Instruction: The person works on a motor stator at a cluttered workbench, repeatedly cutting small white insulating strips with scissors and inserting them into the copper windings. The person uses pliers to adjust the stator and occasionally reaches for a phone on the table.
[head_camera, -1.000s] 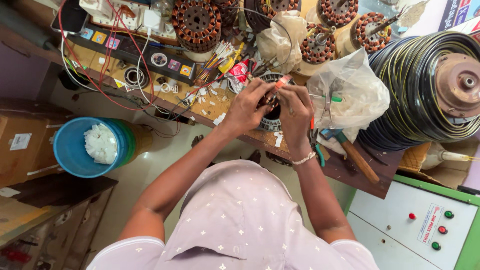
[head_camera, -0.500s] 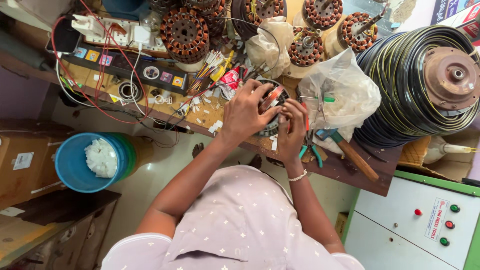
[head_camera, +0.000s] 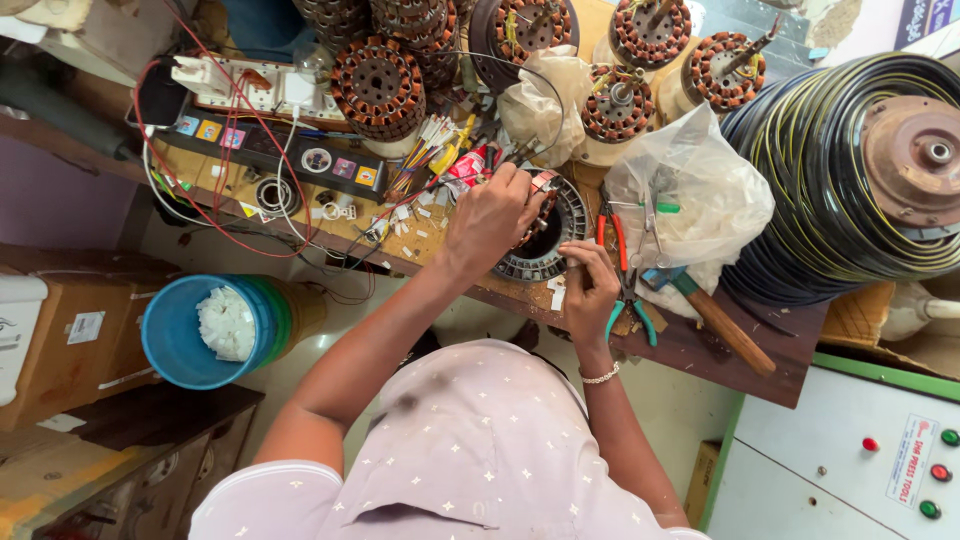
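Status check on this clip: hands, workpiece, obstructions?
Left hand on top of stator ring, right hand gripping its near rim. Pliers and plastic bag crowd the right side.

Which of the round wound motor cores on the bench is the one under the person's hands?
The dark-rimmed core at the bench's near edge: left hand and right hand touch it; the copper-wound ones sit farther back.

Below my cluttered wooden workbench lies a pale, glossy floor — a blue bucket stands there (cardboard boxes beside it) — in daylight.
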